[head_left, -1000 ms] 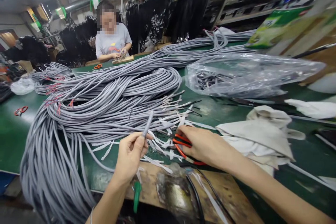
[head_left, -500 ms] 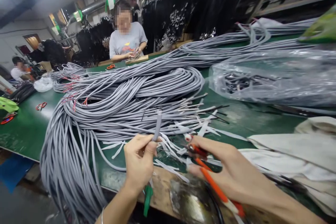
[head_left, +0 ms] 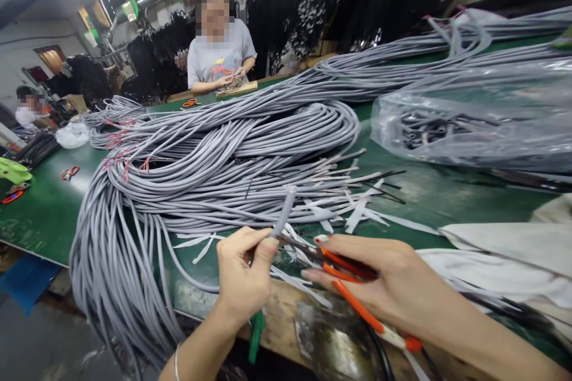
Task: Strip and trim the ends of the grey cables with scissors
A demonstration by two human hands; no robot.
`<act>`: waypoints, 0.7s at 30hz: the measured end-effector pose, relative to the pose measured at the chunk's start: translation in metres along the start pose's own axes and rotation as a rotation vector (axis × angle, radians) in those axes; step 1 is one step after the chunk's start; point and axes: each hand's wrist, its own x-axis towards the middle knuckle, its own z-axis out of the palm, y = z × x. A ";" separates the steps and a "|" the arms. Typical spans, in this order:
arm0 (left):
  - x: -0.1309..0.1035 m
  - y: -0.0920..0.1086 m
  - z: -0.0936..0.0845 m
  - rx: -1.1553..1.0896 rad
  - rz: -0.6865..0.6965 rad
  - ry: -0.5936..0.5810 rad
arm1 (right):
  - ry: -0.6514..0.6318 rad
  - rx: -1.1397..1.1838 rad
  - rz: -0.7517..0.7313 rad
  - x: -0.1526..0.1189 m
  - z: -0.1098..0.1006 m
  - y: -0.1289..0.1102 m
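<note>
My left hand (head_left: 247, 265) pinches a grey cable (head_left: 285, 211) between thumb and fingers, its cut end pointing up. My right hand (head_left: 379, 265) is closed around a pair of orange-handled scissors (head_left: 345, 266). Their dark blades reach left to the cable, just above my left thumb; whether they press into the sheath is too small to see. Below the right hand is another orange handle with a white part (head_left: 364, 309); I cannot tell if it is held. White strips (head_left: 304, 292) lie around both hands.
Long bundles of grey cable (head_left: 179, 184) cover the green table (head_left: 447, 202) and hang over its front edge. Right are a clear plastic bag (head_left: 482, 125) and pale cloth (head_left: 496, 244). A wooden board (head_left: 279, 315) lies in front. Across the table works another person (head_left: 221, 56).
My right hand has brought the scissors left, so the blades now meet the cable at my left thumb. The view has shifted slightly. My left hand keeps its pinch.
</note>
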 end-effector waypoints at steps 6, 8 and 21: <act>0.004 0.002 0.000 -0.261 -0.215 -0.098 | 0.041 0.058 0.050 -0.004 0.005 -0.007; 0.008 0.003 -0.001 -0.436 -0.285 -0.187 | 0.018 0.067 0.072 -0.004 0.004 -0.008; 0.013 0.002 -0.002 -0.669 -0.416 -0.287 | -0.160 0.005 0.175 -0.004 0.002 0.014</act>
